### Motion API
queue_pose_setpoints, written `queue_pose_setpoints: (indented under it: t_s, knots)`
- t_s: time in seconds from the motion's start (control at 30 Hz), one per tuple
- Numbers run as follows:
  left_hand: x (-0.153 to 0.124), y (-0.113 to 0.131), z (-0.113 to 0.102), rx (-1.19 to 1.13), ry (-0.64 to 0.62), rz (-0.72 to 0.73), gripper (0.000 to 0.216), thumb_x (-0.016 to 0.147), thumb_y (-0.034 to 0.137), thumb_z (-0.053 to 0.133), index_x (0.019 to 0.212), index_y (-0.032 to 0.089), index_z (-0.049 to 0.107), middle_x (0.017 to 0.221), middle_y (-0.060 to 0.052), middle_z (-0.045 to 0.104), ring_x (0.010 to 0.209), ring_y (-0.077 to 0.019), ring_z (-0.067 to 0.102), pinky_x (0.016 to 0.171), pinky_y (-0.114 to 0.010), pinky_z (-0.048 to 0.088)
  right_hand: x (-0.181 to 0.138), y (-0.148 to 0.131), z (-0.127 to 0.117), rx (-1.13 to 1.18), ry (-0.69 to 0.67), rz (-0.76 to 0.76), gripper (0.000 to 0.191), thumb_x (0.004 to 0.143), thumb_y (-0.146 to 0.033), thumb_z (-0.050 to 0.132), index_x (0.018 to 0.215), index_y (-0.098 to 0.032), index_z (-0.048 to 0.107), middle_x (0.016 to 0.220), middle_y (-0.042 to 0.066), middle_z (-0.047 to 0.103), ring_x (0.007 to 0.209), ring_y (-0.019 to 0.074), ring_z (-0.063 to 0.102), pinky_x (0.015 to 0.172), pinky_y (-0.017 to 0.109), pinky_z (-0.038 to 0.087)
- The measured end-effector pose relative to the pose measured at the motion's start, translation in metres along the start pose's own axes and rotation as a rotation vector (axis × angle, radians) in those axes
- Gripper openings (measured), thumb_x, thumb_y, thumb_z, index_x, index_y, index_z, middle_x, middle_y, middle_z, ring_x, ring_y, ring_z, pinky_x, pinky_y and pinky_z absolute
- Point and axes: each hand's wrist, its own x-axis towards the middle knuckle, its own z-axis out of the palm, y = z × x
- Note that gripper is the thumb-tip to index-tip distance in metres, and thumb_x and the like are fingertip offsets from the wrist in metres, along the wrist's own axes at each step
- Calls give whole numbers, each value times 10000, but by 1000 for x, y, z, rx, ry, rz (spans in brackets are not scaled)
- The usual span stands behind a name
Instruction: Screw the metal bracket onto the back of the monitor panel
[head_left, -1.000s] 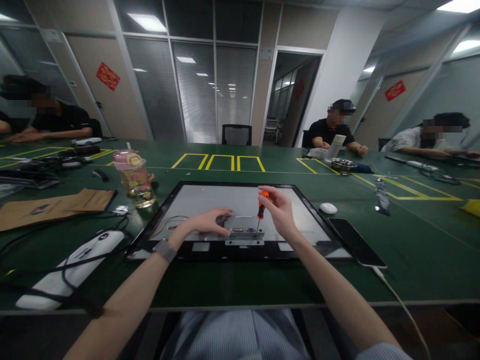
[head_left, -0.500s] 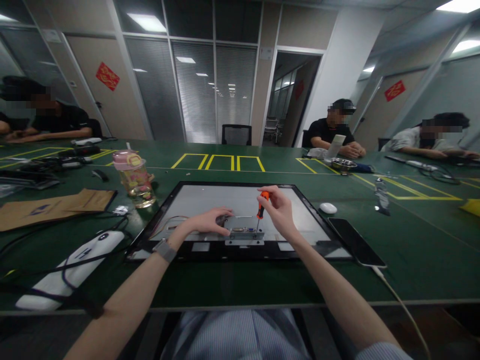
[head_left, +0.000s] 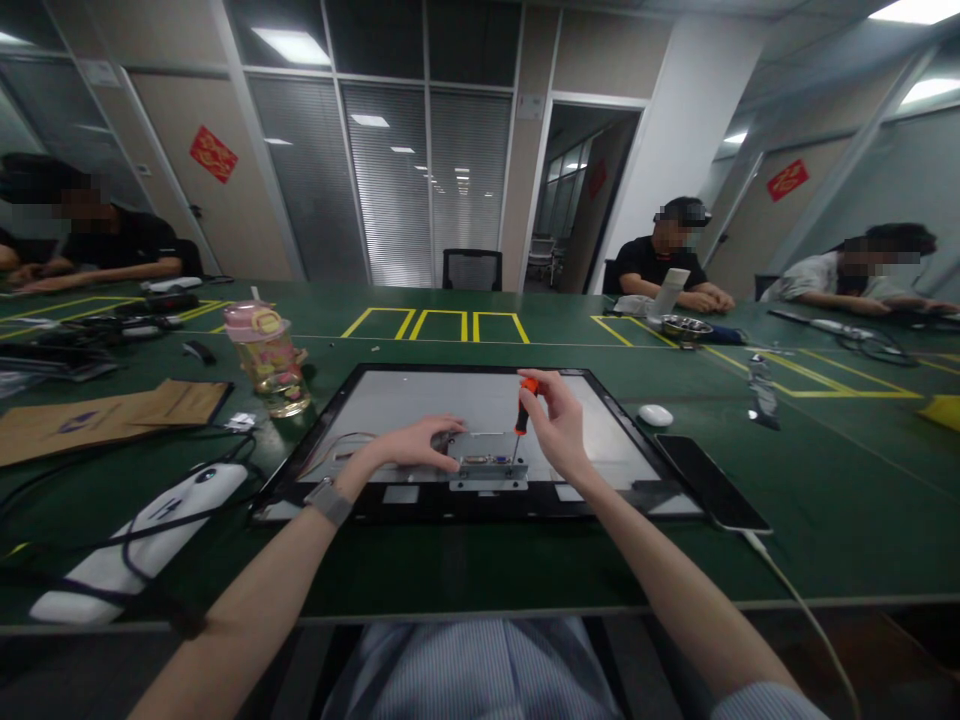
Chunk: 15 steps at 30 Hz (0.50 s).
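Note:
A flat monitor panel (head_left: 420,395) with a black frame lies back-up on the green table in front of me. At its near middle sits a small metal bracket with ports (head_left: 489,470). My left hand (head_left: 420,442) rests on the panel just left of the bracket, fingers curled down and pressing on it. My right hand (head_left: 559,425) pinches a small screwdriver with an orange and black handle (head_left: 523,405), held upright with its tip on the bracket's right end.
A phone (head_left: 711,483) with a white cable lies right of the panel, a white mouse (head_left: 655,414) behind it. A pink-lidded cup (head_left: 268,360), a brown paper bag (head_left: 112,412) and a white strapped device (head_left: 135,535) lie left. Three other people sit at the far side.
My right hand's fingers have shifted round the screwdriver handle, which stays upright on the same spot. My left hand has not moved.

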Motion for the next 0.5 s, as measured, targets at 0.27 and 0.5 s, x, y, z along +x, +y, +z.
queue_pose_setpoints:
  t_s: [0.27,0.5]
  knots:
    - [2,-2,1,-1,10,14,768,682,553,728,1346,243,497,1539,-69,329,1442,-303,218,1191,-451,162,-2,-6,-4,-72,-115,-160,181,921,-262,489,1041,-229,620,901,49,649,850,203,618,793,379,479]
    - [1,-1,2,-18,10,3,752,684,547,729,1340,260,500,1545,-55,318,1448,-299,202,1191,-462,161,-3,-5,-2,-153,-70,-233,189,905,-223,523,1063,-233,625,870,40,604,806,189,581,759,360,473]
